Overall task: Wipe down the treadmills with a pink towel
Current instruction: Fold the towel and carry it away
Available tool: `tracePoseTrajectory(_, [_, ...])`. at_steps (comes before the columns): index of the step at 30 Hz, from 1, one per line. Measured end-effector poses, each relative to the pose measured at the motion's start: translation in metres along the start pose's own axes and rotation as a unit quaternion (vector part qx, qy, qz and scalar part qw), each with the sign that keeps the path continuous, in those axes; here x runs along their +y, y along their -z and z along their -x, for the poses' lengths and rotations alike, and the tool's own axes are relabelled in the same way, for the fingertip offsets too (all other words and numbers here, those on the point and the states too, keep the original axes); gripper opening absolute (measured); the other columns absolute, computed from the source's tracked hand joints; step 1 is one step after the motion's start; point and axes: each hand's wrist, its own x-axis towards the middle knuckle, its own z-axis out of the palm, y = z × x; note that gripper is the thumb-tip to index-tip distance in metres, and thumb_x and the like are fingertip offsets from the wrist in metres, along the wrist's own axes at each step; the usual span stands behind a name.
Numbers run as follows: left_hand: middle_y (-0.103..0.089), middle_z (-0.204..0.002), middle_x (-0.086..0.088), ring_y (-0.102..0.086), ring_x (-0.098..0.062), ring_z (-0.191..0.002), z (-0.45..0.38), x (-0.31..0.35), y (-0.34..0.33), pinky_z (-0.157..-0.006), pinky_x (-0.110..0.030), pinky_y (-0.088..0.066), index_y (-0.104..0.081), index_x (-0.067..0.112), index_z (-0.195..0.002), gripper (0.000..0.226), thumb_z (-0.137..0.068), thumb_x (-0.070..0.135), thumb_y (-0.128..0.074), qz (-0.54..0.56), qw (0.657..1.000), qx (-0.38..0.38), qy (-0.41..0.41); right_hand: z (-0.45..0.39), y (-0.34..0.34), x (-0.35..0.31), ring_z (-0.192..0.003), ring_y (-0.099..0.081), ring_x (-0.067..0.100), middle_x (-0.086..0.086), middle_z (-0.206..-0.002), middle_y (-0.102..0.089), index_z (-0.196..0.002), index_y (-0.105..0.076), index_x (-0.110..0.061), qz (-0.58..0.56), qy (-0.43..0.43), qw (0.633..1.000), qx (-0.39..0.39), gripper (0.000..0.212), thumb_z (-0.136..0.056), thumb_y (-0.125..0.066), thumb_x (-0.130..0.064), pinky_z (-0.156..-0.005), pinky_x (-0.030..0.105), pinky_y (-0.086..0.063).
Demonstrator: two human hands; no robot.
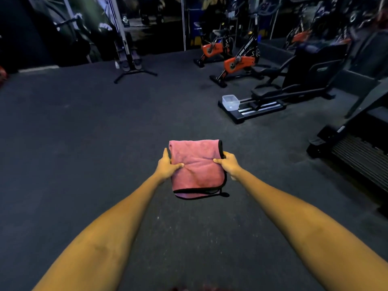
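From the head camera, the pink towel (pixel 197 166) is held folded in front of the person, out over the dark gym floor (pixel 84 133), pinched at its left and right edges. The treadmill (pixel 361 156) sits well apart at the right edge of the scene, so the step in hand looks like readying the cloth before walking over. To do it well, keep the fold flat and square with the black trim tucked under, so a broad clean face meets the machine. The left hand (pixel 168 165) grips the left edge, thumb on top and fingers curled beneath. The right hand (pixel 227 163) pinches the right edge the same way, thumb pressed on the cloth. A clear tub (pixel 231 102) rests on the near end of a stepper machine (pixel 294 89) farther off to the right, beyond which stand orange exercise bikes (pixel 237 64).
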Motion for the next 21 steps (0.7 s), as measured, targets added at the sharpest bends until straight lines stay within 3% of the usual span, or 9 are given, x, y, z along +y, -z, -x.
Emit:
tracePoseTrajectory(3, [-0.058, -0.125, -0.013, -0.057, -0.029, -0.112, -0.07, 0.019, 0.005, -0.086, -0.03, -0.046, -0.046, 0.004, -0.131, 0.061, -0.079, 0.018, -0.074, -0.047, 0.999, 0.005, -0.008, -0.071, 0.001, -0.021, -0.099, -0.057, 0.02, 0.013, -0.117, -0.063, -0.119, -0.06, -0.003, 0.012, 0.004, 1.0, 0.013, 0.036, -0.083, -0.063, -0.001, -0.087, 0.032, -0.047])
tracePoseTrajectory(5, [-0.063, -0.116, -0.015, -0.06, -0.031, -0.106, -0.119, 0.023, 0.005, -0.086, -0.037, -0.05, -0.057, 0.001, -0.117, 0.047, -0.079, 0.021, -0.075, -0.067, 0.998, -0.001, -0.008, -0.118, 0.0, -0.029, -0.099, -0.057, 0.02, 0.012, -0.116, -0.063, -0.119, -0.06, -0.003, 0.019, 0.006, 1.0, 0.009, 0.035, -0.083, -0.064, -0.002, -0.088, 0.034, -0.048])
tracePoseTrajectory(9, [-0.065, -0.107, -0.017, -0.062, -0.032, -0.099, -0.223, 0.029, 0.002, -0.082, -0.04, -0.051, -0.06, -0.003, -0.107, 0.038, -0.08, 0.021, -0.073, -0.071, 0.997, -0.002, -0.013, -0.221, -0.002, -0.039, -0.103, -0.059, 0.024, 0.012, -0.117, -0.063, -0.118, -0.061, -0.004, 0.02, 0.004, 1.0, 0.015, 0.034, -0.084, -0.064, -0.003, -0.09, 0.037, -0.048])
tracePoseTrajectory(21, [-0.063, -0.114, -0.017, -0.059, -0.028, -0.099, -0.548, 0.095, 0.001, -0.084, -0.037, -0.049, -0.058, -0.003, -0.113, 0.035, -0.084, 0.013, -0.068, -0.057, 0.997, -0.045, -0.028, -0.511, 0.002, -0.116, -0.108, -0.058, 0.027, 0.013, -0.119, -0.062, -0.121, -0.059, -0.002, -0.003, -0.033, 0.997, 0.075, 0.036, -0.085, -0.062, -0.002, -0.086, 0.031, -0.046])
